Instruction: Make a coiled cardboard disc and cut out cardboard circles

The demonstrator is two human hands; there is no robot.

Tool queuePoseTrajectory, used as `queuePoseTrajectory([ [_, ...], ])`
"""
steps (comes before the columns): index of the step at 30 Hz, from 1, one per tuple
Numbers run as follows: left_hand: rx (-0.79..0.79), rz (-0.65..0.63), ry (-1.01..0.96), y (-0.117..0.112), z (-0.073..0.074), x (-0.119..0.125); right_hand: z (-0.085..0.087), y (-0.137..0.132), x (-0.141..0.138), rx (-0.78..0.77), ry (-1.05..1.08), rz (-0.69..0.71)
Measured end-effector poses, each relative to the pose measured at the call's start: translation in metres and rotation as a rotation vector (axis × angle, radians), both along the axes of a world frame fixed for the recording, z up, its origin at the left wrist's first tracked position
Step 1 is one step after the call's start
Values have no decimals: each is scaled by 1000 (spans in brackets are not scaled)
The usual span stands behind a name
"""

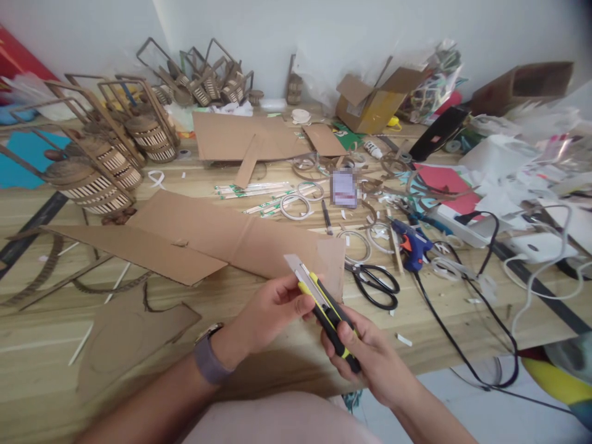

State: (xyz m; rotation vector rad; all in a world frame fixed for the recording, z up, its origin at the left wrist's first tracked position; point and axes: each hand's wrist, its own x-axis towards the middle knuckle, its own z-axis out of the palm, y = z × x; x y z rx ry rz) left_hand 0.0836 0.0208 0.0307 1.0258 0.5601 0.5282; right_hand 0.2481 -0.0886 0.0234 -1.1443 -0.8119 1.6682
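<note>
A yellow and black utility knife [329,313] is held in front of me, its blade out and pointing up and to the left. My right hand [365,348] wraps round the knife's handle, thumb on the black slider. My left hand [271,308], with a watch on its wrist, pinches the front end of the knife near the blade. Just beyond the blade lies a long piece of cardboard [213,231]. A second strip of cardboard [139,246] overlaps it on the left, and a curved cut piece of cardboard [129,336] rests nearer to me.
Black scissors [375,287] and a blue glue gun [414,243] with a trailing cord lie to the right. Small woven baskets with tall handles [150,135] stand at the back left. An open cardboard box [377,102] is at the back. White plastic bags [504,166] heap up at far right.
</note>
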Motion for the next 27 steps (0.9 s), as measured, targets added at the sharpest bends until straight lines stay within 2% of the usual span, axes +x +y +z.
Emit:
queuePoseTrajectory([
  [5, -27, -53, -19, -2, 1, 1, -7, -3, -3, -20, 23, -31],
  [10, -36, -103, -17, -6, -6, 3, -8, -9, -4, -168, -20, -81],
  [14, 59, -158, 42, -10, -11, 13, -9, -16, -1, -199, -66, -100],
  [19, 249, -226, 259, -12, -8, 27, -6, -33, 6, -170, -406, -281],
  [21, 292, -221, 349, -13, 0, 27, -7, -44, 17, -192, -582, -396],
  [23, 394, -218, 453, -13, 14, 23, -9, -54, 34, -199, -776, -493],
  [25, 615, -252, 560, -11, 34, 17, -13, -65, 56, -175, -1004, -471],
  [27, 690, -221, 519, -4, 55, 14, -20, -73, 75, -78, -1170, -352],
])
